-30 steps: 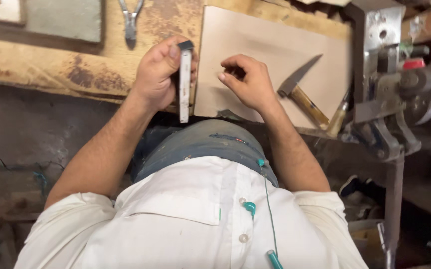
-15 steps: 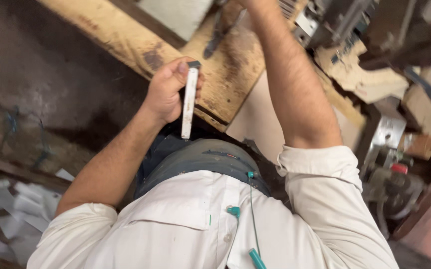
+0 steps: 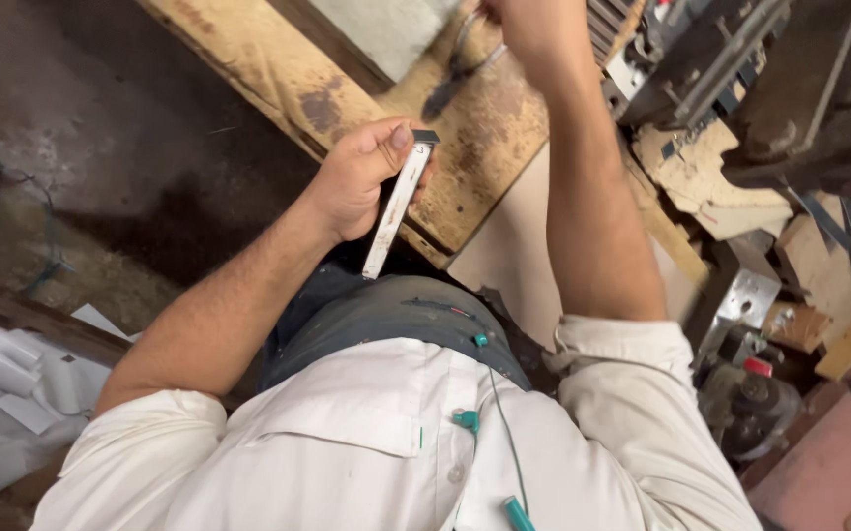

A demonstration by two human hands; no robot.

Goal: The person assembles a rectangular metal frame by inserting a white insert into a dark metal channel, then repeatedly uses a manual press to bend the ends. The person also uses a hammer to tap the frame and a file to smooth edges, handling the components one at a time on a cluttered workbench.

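Left hand point(image 3: 356, 179) closed around a flat pale strip point(image 3: 393, 211), held just over the wooden bench point(image 3: 278, 69) edge. Right hand point(image 3: 528, 22) up at pliers point(image 3: 455, 74) (grip not clearly visible).

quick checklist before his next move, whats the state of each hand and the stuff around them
1. Left hand gripping the white strip: ok.
2. Strip off the bench, upright: ok.
3. Right hand on the pliers: cannot tell, hand cut by frame edge.
4. Pliers lifted off bench: cannot tell.
5. Card sheet lying flat by the right arm: ok.
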